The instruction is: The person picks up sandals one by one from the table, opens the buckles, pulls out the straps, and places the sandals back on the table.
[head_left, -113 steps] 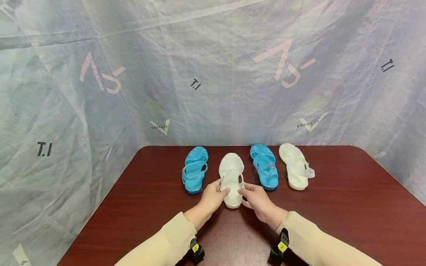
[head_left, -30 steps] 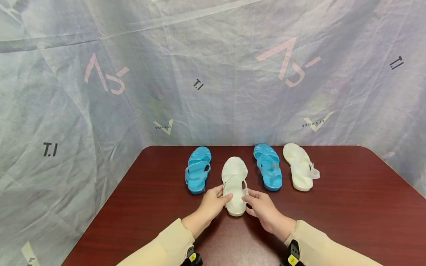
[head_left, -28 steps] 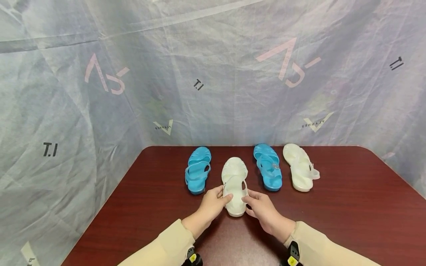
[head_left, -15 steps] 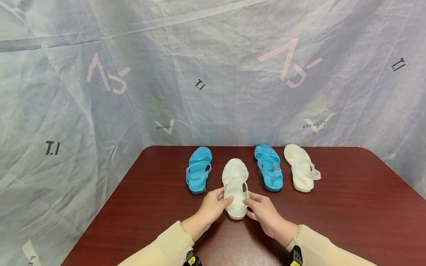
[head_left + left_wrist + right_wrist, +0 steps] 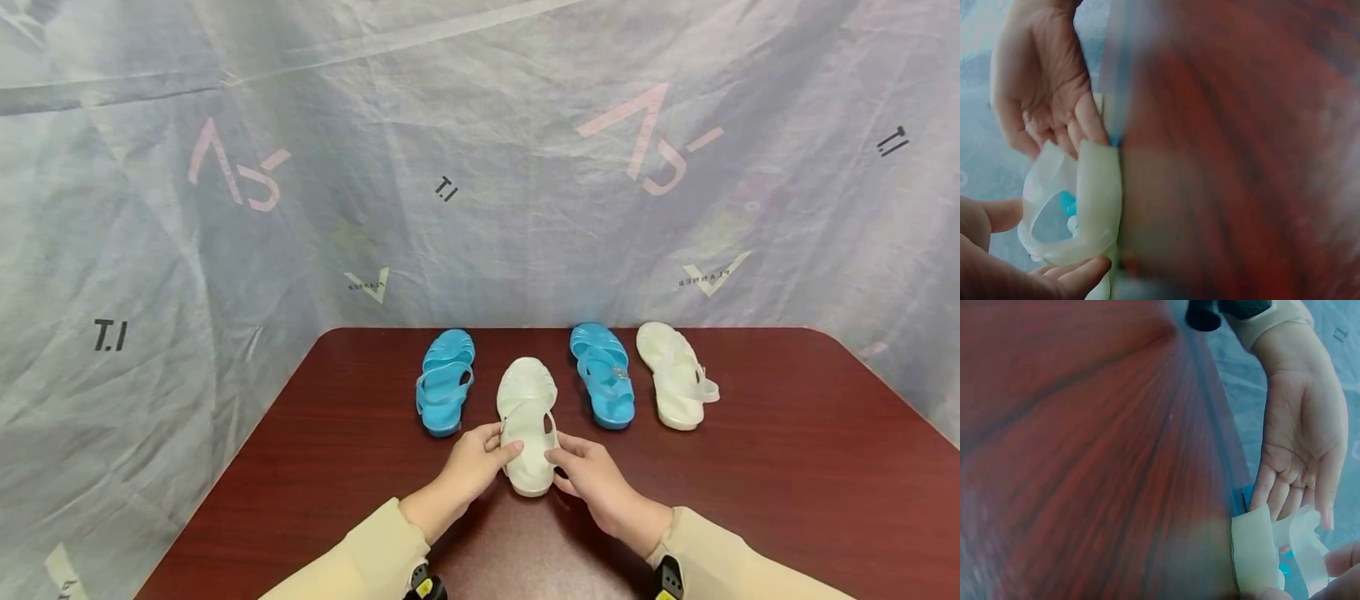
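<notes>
In the lower middle of the head view, the left hand (image 5: 468, 467) and right hand (image 5: 598, 482) pinch opposite sides of a white strappy plastic sandal (image 5: 527, 429). Left of centre lies a blue strappy plastic sandal (image 5: 444, 390); right of centre, a matching blue sandal (image 5: 603, 379) beside a second white sandal (image 5: 677, 382).

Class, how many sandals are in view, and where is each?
4: a blue sandal at left, the held white sandal between the left hand and right hand, a second blue sandal right of it, and a second white sandal furthest right.
</notes>
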A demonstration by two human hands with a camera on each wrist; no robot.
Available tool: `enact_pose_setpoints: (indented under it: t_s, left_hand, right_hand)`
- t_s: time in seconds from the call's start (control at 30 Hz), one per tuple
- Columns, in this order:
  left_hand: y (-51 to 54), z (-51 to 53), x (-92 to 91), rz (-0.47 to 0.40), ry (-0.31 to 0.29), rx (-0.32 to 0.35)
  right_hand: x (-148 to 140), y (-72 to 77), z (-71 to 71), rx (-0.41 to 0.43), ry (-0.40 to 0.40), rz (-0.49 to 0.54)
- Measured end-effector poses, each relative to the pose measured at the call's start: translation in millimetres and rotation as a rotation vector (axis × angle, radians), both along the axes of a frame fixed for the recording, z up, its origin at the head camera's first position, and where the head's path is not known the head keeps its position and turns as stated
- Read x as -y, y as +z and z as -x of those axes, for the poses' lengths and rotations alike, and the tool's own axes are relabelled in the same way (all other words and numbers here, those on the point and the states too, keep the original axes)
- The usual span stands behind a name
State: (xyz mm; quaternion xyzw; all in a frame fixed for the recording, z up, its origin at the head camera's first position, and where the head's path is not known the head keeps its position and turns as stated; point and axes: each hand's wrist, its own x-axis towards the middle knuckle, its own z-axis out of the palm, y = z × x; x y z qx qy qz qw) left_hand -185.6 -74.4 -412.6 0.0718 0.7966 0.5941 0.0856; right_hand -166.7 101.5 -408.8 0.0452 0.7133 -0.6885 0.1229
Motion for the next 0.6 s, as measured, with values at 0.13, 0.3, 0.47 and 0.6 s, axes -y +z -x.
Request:
enact_pose_setpoints:
  t_s: [0.13,0.3,0.47,0.6]
  left_hand:
    - [0.7,1.1,3.4,-0.029,0.0,0.02]
    - [-1.6,0.7,5.2,-0.044,0.046,0.027]
    - [-4.0,3.1,5.2,-0.088,0.122,0.048]
    - [-3.7,4.0,4.0,-0.118,0.159,0.06]
  right_hand:
    - [0.0,0.2,1.3,-0.012,-0.003,-0.018]
    - [1.3,2.7,3.1,-0.008,0.014,-0.023]
    - [0.5,6.2,6.8,-0.014,0.028,-0.037]
    - [-1.5,10.5,11.3,-0.03,0.029,-0.073]
